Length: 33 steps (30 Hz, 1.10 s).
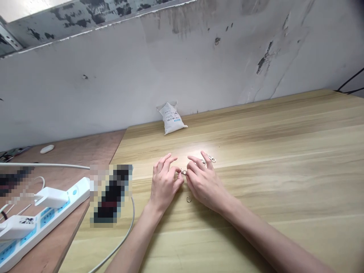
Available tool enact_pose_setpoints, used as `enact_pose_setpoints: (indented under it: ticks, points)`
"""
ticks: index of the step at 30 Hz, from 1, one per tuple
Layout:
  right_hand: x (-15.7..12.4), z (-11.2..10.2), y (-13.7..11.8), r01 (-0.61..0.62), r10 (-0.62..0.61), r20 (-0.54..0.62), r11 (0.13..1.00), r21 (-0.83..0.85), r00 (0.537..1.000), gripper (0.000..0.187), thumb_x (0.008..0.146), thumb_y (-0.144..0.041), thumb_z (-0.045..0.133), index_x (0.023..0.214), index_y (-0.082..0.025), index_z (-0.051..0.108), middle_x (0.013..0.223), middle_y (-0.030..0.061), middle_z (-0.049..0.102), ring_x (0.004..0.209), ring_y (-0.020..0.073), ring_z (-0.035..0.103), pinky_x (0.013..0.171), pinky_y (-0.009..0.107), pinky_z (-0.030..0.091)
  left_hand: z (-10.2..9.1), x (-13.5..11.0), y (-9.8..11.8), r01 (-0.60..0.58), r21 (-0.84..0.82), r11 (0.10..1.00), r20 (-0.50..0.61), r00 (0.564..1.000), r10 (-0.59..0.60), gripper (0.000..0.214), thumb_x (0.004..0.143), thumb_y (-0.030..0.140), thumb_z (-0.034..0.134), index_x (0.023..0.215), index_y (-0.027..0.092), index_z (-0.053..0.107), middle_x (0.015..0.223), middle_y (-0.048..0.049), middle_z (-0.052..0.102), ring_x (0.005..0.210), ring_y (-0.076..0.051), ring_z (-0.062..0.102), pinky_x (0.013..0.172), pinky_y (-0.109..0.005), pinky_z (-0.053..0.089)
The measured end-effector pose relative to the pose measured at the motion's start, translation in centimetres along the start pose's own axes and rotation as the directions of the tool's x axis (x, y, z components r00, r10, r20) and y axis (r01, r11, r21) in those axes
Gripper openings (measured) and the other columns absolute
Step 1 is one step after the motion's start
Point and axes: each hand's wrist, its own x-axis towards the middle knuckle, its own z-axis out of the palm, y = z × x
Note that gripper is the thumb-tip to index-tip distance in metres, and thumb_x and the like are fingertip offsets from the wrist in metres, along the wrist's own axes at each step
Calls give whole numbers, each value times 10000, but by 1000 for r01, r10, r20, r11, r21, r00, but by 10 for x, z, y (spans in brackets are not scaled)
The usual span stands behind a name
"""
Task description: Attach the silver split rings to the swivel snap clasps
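Note:
Over the wooden table, my left hand [165,182] pinches a small metal ring piece [183,173] between thumb and index finger, its other fingers raised. From the other side, my right hand [205,182] grips the same piece with closed fingertips, its index and middle fingers lifted. The piece looks like a key ring with small links, but the fingers cover much of it. A single loose metal ring [189,199] lies on the table just below the hands. Behind the right fingers is a little group of metal rings [211,158], partly hidden.
Against the wall stands a white package with a printed label [172,118]. To the left, a white power strip [75,193] with plugged-in chargers [52,198] rests on a brown board. A pale cable [129,223] curves beside my left forearm, near a blurred dark object [112,195].

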Motion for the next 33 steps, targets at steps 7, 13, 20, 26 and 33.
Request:
enact_pose_setpoints:
  ticks: [7,13,20,26,33]
  points:
    - [-1,-1,8,-5,4,26,1000,9,1000,174,904,-100,464,872,-171,620,1018,112,648,1292,296,458,1150,562,231,-2,0,-7,63,-120,991,85,995,-53,64,837,139,597,858,198,588,1205,-88,641,1273,-289,489,1013,-466,429]
    - [-2,-4,7,-67,66,8,987,144,998,175,959,-164,431,897,-180,594,993,81,648,1256,272,489,1142,544,239,-5,2,-18,-72,-187,980,26,997,78,161,881,153,593,1012,229,645,1217,-59,642,1267,-257,491,1012,-431,430]
    - [-6,-2,16,-151,141,54,931,332,989,142,944,-180,452,856,-204,560,980,60,626,1228,258,484,1124,537,249,-3,4,-20,-178,-108,978,-83,982,169,191,875,155,618,1029,246,686,1169,-67,670,1196,-249,551,964,-407,450]
    - [-6,-3,14,-156,140,69,876,455,988,121,935,-174,463,850,-215,537,942,42,619,1162,241,513,1095,506,278,-5,5,-20,-206,-99,974,-105,975,195,148,867,145,636,920,259,715,1134,-52,683,1188,-247,554,953,-399,453]
    - [-5,-4,14,-162,162,41,867,471,986,131,941,-189,452,850,-215,542,943,53,629,1164,247,514,1089,505,274,-9,5,-20,-159,-94,983,-76,985,152,115,882,165,624,868,240,710,1137,-62,675,1204,-259,540,945,-413,436]
